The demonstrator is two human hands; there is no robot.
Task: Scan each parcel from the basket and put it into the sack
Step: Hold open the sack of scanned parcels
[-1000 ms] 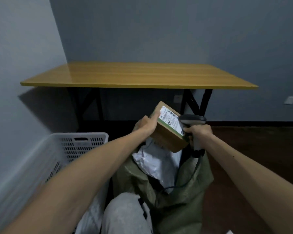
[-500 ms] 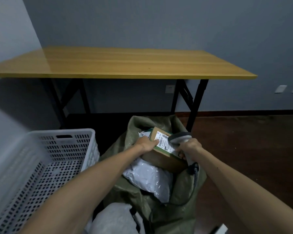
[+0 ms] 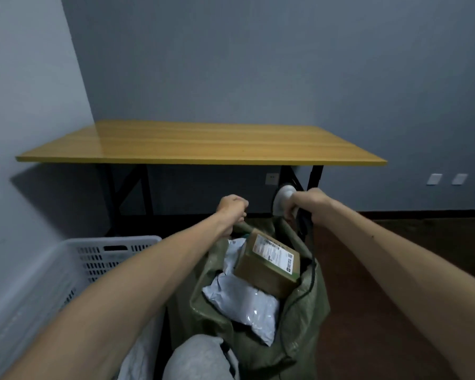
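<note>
Cardboard parcel (image 3: 266, 267) lies tilted, label up, in the mouth of the green sack (image 3: 299, 322), on white mailer bags (image 3: 244, 303). Left hand (image 3: 232, 208) has its fingers curled round the sack's far rim. Right hand (image 3: 310, 204) clenches the scanner (image 3: 281, 200), hiding its handle. The left forearm (image 3: 137, 283) covers much of the white basket (image 3: 93, 256), so its contents are unclear.

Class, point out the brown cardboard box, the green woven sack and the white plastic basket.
Brown cardboard box (image 3: 263, 278), head view: its bare side face.
Green woven sack (image 3: 316, 314), head view: its right wall.
White plastic basket (image 3: 99, 259), head view: its far wall.
</note>
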